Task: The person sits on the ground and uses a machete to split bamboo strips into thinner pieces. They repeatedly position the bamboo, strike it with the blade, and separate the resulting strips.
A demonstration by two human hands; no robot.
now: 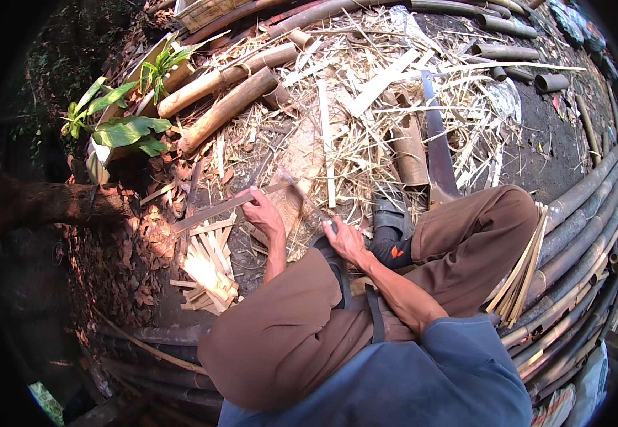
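My left hand [263, 215] is closed around a flat bamboo strip [211, 213], which slants across in front of my left knee. In my right hand [346, 242] is a knife [307, 198], its handle in my fist and its narrow blade pointing away to the upper left. The blade crosses close to the strip's right end; whether they touch I cannot tell. Below the strip's left part lies a pile of short split bamboo pieces [209, 269], partly in bright sun. A wooden board or block [300, 153] lies under the blade.
A handsaw [439, 142] lies beyond my right foot, beside a bamboo section [410, 151]. Shavings [366, 99] cover the ground ahead. Thick bamboo lengths [227, 107] lie far left near a leafy plant [128, 130]. Long poles [572, 228] and a strip bundle [526, 274] are at my right.
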